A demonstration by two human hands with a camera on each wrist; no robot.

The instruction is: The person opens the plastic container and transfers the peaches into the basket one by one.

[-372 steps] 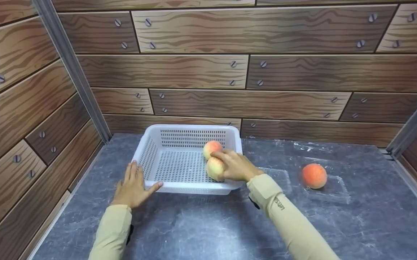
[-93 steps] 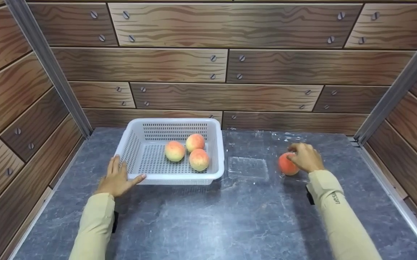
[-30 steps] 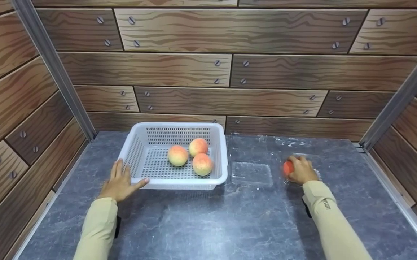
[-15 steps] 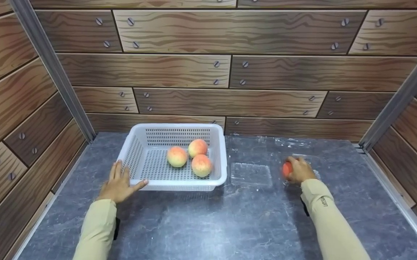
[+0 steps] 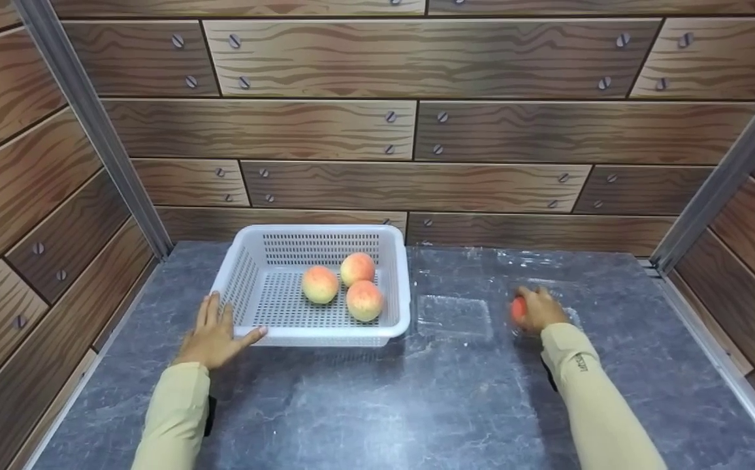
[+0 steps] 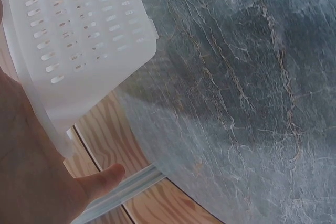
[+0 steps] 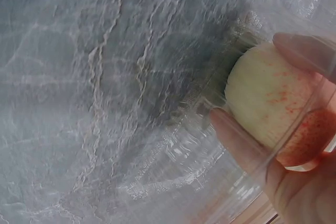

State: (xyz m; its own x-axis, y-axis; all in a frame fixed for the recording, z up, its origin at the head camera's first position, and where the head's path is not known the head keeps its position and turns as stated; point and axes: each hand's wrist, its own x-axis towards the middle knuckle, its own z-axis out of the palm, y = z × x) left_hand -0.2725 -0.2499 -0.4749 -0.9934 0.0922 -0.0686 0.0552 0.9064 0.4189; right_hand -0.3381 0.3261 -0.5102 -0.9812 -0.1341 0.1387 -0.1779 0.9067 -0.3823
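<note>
A white perforated plastic basket (image 5: 325, 331) stands left of centre, holding three yellow-red peaches (image 5: 364, 301). My left hand (image 5: 211, 339) rests on its front left corner with fingers spread, the thumb along the front rim. In the left wrist view, that hand (image 6: 31, 156) lies against the basket's white wall (image 6: 89, 77). Farther right, my right hand (image 5: 539, 311) grips another peach (image 5: 518, 311), mostly covered by the fingers in the head view. The right wrist view shows thumb and fingers around this peach (image 7: 262, 87), inside a clear plastic container (image 7: 173, 156).
Between the basket and the right hand lies a clear plastic tray (image 5: 456, 317). More clear plastic (image 5: 531, 259) is at the back of the grey marbled table (image 5: 377, 405). Wood-patterned walls (image 5: 377, 183) with metal corner posts (image 5: 90, 117) enclose the table on the visible sides.
Since the oldest frame, the basket has come to hold three peaches. My right hand went over to the right-hand peach and closed around it. The left hand has stayed on the basket corner.
</note>
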